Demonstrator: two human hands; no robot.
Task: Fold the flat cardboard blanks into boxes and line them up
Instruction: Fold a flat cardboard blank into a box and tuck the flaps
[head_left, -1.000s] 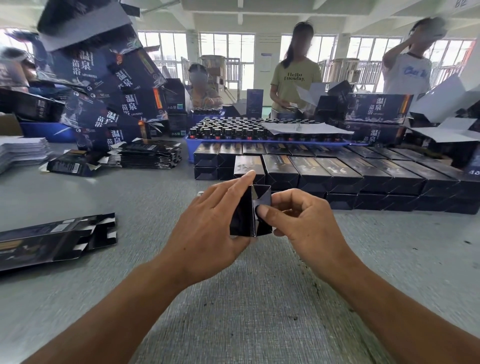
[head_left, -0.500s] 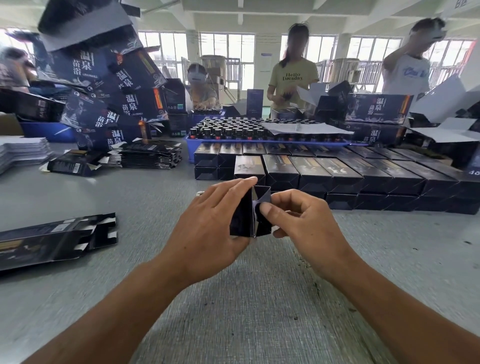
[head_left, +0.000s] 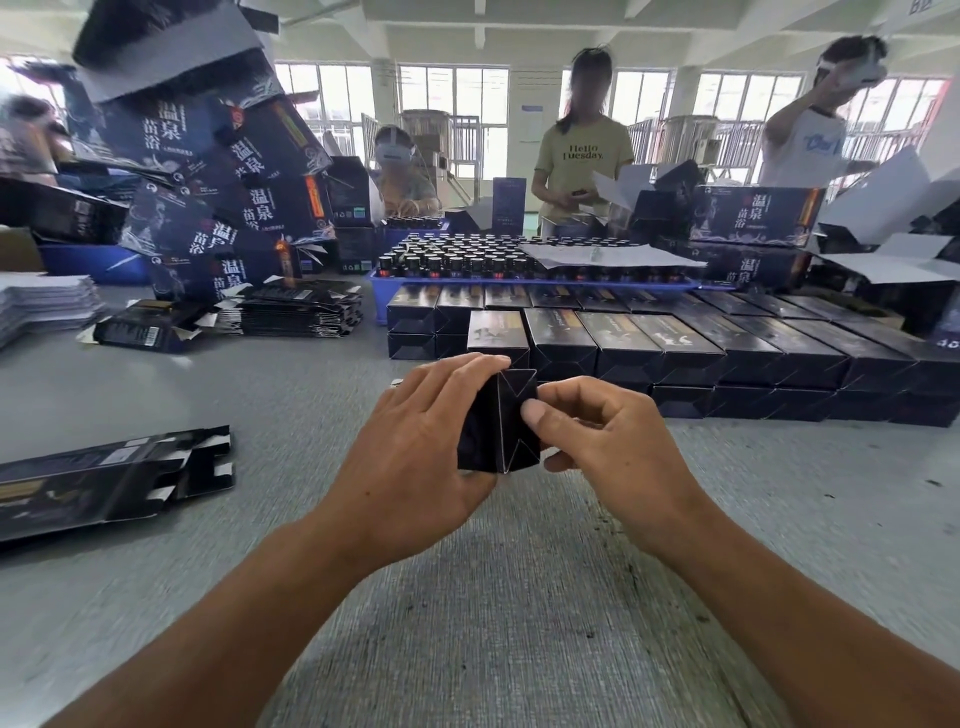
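The left hand (head_left: 415, 447) grips a dark box (head_left: 498, 421) above the grey table (head_left: 519, 597), fingers curled over its top; the right hand (head_left: 608, 441) presses its thumb on the box's end flaps, fingers curled behind. Beyond, folded boxes (head_left: 675, 348) lie lined up in stacked rows. A blue tray (head_left: 379, 283) behind them holds many small dark bottles (head_left: 457, 257), partly covered by paper. Flat blanks (head_left: 104, 478) lie at left
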